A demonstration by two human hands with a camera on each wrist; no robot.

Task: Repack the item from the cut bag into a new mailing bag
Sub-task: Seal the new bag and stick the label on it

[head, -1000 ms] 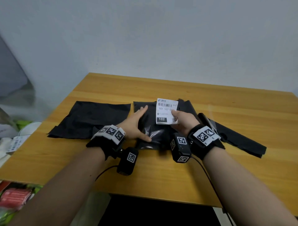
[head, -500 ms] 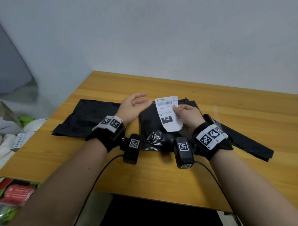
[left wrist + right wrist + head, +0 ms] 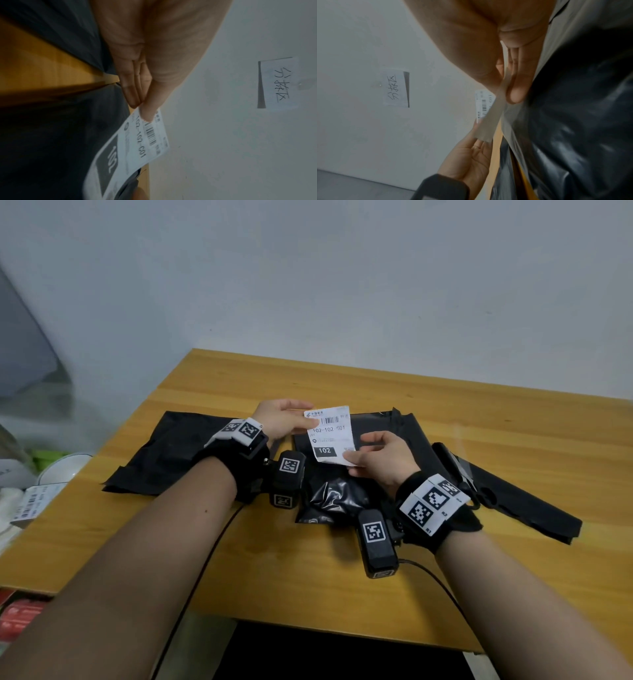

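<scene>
A white shipping label [image 3: 330, 434] with a barcode and "102" is held up above the table by both hands. My left hand [image 3: 286, 419] pinches its top left corner [image 3: 149, 119] between thumb and fingers. My right hand [image 3: 378, 457] pinches its lower right corner; in the right wrist view the label [image 3: 494, 108] shows edge-on between thumb and fingers. Under the label a filled, shiny black mailing bag [image 3: 337, 491] lies on the wooden table [image 3: 445, 412]. A flat black bag [image 3: 164, 453] lies to the left, and another black bag [image 3: 520, 501] stretches to the right.
A dark tool with a grey blade part [image 3: 459, 470] rests on the right-hand bag. Left of the table stand a white bowl [image 3: 61, 470], papers and packets. A handwritten paper sign [image 3: 279, 83] hangs on the wall behind. The table's near edge lies just in front of my wrists.
My left hand left the filled bag, rose and took the label's top left corner. My right hand lifted the label off the bag and now holds its lower corner.
</scene>
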